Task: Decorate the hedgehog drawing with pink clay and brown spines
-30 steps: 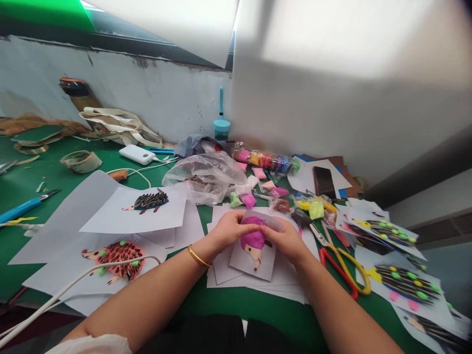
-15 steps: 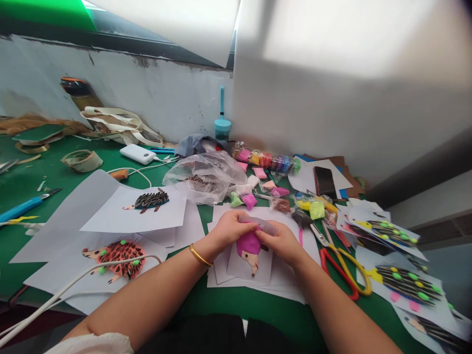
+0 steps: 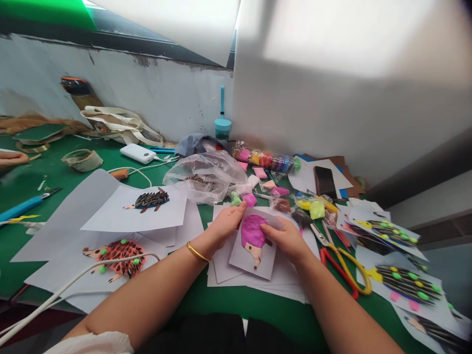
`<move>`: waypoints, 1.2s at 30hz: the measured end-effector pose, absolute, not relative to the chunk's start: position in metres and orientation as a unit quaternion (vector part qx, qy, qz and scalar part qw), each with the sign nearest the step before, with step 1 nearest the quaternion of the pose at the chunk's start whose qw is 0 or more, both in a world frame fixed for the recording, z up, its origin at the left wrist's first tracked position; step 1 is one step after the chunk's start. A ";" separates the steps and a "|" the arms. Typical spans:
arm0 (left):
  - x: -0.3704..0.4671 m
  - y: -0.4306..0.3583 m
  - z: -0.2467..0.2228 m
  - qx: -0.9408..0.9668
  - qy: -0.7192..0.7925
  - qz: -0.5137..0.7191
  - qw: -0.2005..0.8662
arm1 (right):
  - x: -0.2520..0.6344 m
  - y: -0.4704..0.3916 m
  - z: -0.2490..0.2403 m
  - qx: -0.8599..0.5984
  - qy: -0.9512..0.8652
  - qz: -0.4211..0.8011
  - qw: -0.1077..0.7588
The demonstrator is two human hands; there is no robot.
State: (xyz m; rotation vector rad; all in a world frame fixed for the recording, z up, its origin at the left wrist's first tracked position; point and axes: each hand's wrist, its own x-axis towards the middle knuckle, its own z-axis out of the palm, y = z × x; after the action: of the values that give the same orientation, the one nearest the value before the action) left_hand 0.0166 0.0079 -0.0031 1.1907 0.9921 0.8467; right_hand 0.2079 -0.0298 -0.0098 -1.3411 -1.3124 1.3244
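Note:
A small white paper card [image 3: 271, 265] carries a hedgehog with a magenta clay body [image 3: 253, 231] and a cream face [image 3: 254, 251], its snout pointing down toward me. My right hand [image 3: 285, 238] grips the card's right side, the thumb resting on the clay's edge and the other fingers hidden behind. At the upper left edge of the card, my left hand [image 3: 229, 222] has its thumb and fingers closed on the paper. Under the card lies a stack of white sheets [image 3: 224, 273] on the green table.
Clay packets [image 3: 282, 205] and a plastic bag [image 3: 206, 177] lie beyond my hands. Yellow-red scissors [image 3: 342, 265] are at right, beside finished hedgehog pictures [image 3: 409, 282]. At left are more hedgehog pictures [image 3: 120, 260], a white cable [image 3: 77, 275] and another person's hand [image 3: 14, 160].
My left hand has moved left off the clay to the card's edge, uncovering the magenta body. The card sits slightly turned. Another person's hand has appeared at the far left.

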 end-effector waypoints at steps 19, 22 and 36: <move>0.016 0.009 -0.009 0.556 0.434 0.368 0.605 | 0.206 -0.029 -0.012 -0.542 -0.527 0.502 0.420; 0.017 0.010 -0.010 0.544 0.406 0.371 0.634 | 0.206 -0.029 -0.010 -0.541 -0.535 0.493 0.422; 0.017 0.010 -0.007 0.533 0.426 0.376 0.627 | 0.205 -0.030 -0.015 -0.531 -0.543 0.518 0.393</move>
State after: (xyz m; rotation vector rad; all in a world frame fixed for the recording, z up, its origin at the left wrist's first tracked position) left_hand 0.0167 0.0097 -0.0066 1.2221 0.9778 0.8621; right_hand 0.2046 -0.0300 -0.0150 -1.3488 -1.3779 1.3160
